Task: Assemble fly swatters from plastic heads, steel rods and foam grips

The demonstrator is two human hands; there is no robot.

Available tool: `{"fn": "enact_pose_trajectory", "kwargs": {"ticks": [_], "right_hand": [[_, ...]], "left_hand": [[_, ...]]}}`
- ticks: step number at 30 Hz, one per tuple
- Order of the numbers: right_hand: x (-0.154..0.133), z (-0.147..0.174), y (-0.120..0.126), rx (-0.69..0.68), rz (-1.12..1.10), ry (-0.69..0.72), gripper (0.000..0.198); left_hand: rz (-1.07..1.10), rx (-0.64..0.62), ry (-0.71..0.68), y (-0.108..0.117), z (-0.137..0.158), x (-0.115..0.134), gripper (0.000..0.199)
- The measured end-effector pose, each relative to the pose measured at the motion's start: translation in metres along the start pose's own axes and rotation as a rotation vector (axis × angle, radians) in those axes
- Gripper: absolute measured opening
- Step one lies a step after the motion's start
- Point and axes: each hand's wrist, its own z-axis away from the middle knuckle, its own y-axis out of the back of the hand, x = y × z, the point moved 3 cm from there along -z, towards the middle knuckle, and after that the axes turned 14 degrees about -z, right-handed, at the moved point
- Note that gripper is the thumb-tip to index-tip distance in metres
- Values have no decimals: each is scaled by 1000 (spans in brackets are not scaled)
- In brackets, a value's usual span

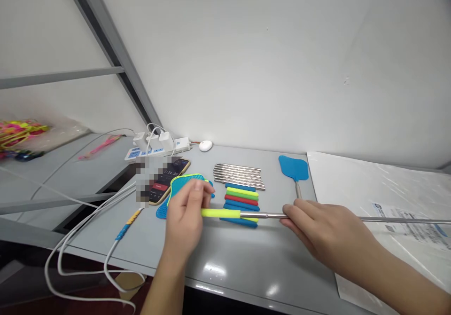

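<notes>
My left hand is closed around the end of a bright yellow foam handle sleeve. This sleeve sits on one end of a thin metal telescopic rod. Farther along, my right hand wraps around the rod, which runs on past the right edge of view. Behind my left hand lie blue and yellow-rimmed mesh fly swatter heads, partly hidden. A blue swatter with a grey handle rests beyond my right hand. Under the rod are several coloured sleeves, with several metal rods behind them.
A phone and a power strip with white chargers stand at the left, with white cables hanging over the edge. White plastic packaging covers the right side. A grey metal frame rises at the left.
</notes>
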Motion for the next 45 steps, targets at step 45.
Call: {"fn": "enact_pose_trajectory", "kwargs": {"ticks": [45], "right_hand": [[-34,-21,-2,-141,-21,68,17]], "left_hand": [[-188,-96,128,2,33,-8,36]]}}
